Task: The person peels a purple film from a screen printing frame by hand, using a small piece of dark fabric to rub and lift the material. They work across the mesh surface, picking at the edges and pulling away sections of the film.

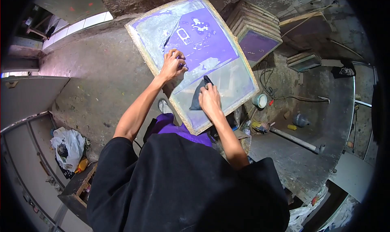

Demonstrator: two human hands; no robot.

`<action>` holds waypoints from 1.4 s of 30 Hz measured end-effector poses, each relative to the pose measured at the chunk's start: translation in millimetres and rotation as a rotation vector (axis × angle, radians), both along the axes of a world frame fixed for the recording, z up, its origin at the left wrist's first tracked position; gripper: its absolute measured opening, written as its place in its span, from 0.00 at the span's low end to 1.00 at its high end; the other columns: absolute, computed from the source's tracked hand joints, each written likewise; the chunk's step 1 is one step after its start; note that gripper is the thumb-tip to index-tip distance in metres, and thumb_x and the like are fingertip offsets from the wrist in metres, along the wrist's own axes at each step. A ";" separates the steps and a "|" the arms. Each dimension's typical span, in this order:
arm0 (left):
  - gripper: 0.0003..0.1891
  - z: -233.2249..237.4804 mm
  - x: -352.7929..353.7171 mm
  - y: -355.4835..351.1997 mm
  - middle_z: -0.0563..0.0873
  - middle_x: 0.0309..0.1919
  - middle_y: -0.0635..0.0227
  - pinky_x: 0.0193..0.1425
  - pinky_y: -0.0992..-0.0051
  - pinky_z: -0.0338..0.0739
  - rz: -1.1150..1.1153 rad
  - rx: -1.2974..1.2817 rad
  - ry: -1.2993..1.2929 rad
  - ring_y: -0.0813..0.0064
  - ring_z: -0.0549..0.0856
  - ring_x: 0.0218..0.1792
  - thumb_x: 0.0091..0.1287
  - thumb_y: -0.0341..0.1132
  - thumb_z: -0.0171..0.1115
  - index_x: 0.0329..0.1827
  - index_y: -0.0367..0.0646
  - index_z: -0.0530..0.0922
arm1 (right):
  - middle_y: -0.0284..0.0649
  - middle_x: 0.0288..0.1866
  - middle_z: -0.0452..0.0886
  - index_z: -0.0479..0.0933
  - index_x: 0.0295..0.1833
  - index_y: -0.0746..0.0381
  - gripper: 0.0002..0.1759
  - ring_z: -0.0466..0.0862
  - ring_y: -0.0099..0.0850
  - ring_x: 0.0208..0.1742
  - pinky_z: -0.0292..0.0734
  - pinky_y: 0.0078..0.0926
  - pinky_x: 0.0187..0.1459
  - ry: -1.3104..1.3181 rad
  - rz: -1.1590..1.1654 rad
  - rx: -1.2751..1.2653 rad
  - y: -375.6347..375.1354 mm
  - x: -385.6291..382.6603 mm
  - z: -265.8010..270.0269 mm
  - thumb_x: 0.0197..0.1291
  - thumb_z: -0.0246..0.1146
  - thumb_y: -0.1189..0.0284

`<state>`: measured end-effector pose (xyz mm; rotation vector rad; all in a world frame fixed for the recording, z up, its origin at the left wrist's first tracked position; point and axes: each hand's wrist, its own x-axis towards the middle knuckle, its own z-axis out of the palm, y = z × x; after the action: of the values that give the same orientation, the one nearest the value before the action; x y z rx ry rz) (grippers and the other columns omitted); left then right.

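Note:
A screen-printing frame [251, 75] with a pale, worn rim lies tilted in front of me. Part of its mesh [229, 79] bears a purple film [219, 41] with whitish patches and cut-out shapes. My left hand [174, 64] is at the film's lower left edge, fingers curled and pinched, with a bit of purple showing at the fingertips. In my right hand [210, 99] is a dark cloth [197, 97], bunched at the top and pressed on the bare lower mesh. The fingertips of both hands are partly hidden.
More frames [258, 41] are stacked behind on the right. A white tub [260, 101], a hose [298, 98], a pipe [294, 140] and a plastic jug [300, 119] lie around a grey basin at right. To the left are a plastic bag [68, 146] and a concrete floor [97, 77].

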<state>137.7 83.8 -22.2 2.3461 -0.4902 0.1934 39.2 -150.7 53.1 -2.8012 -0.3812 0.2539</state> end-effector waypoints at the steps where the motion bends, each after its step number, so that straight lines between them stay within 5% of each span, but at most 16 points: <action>1: 0.15 1.0 0.5 1.5 0.82 0.56 0.68 0.69 0.51 0.65 -0.007 0.001 0.002 0.56 0.71 0.70 0.51 0.42 0.81 0.39 0.48 0.93 | 0.53 0.62 0.77 0.83 0.51 0.65 0.14 0.73 0.51 0.68 0.70 0.55 0.65 0.006 0.030 -0.022 8.9 -3.8 7.0 0.59 0.70 0.76; 4: 0.15 0.4 1.1 2.4 0.82 0.56 0.68 0.69 0.51 0.65 -0.019 0.014 0.009 0.56 0.71 0.70 0.51 0.41 0.81 0.40 0.48 0.93 | 0.45 0.64 0.79 0.87 0.48 0.62 0.12 0.73 0.50 0.68 0.69 0.51 0.66 -0.302 0.017 0.182 29.3 24.2 -4.1 0.58 0.73 0.73; 7: 0.15 0.9 4.9 2.9 0.82 0.57 0.67 0.69 0.50 0.65 -0.030 0.038 0.005 0.55 0.71 0.70 0.52 0.41 0.81 0.41 0.47 0.92 | 0.44 0.64 0.78 0.89 0.48 0.59 0.14 0.72 0.49 0.70 0.65 0.51 0.68 -0.261 -0.078 0.337 45.6 56.5 -28.6 0.55 0.75 0.71; 23: 0.15 8.4 -1.1 4.5 0.82 0.57 0.68 0.68 0.51 0.65 -0.003 0.052 0.021 0.55 0.70 0.70 0.50 0.41 0.81 0.42 0.50 0.93 | 0.47 0.63 0.76 0.85 0.39 0.64 0.07 0.68 0.50 0.73 0.60 0.56 0.70 -0.260 0.010 0.344 49.6 83.4 -60.8 0.57 0.72 0.74; 42: 0.16 -13.0 10.1 3.6 0.80 0.59 0.64 0.65 0.52 0.67 -0.041 0.088 -0.029 0.54 0.70 0.71 0.47 0.38 0.81 0.41 0.48 0.91 | 0.45 0.65 0.75 0.88 0.42 0.59 0.11 0.66 0.49 0.75 0.59 0.55 0.71 -0.208 -0.049 0.413 52.6 81.8 -53.8 0.52 0.76 0.71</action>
<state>147.8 87.3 -35.2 2.4198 -0.5705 0.1899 121.0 -98.0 -0.7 -2.4281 -0.3631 -0.1181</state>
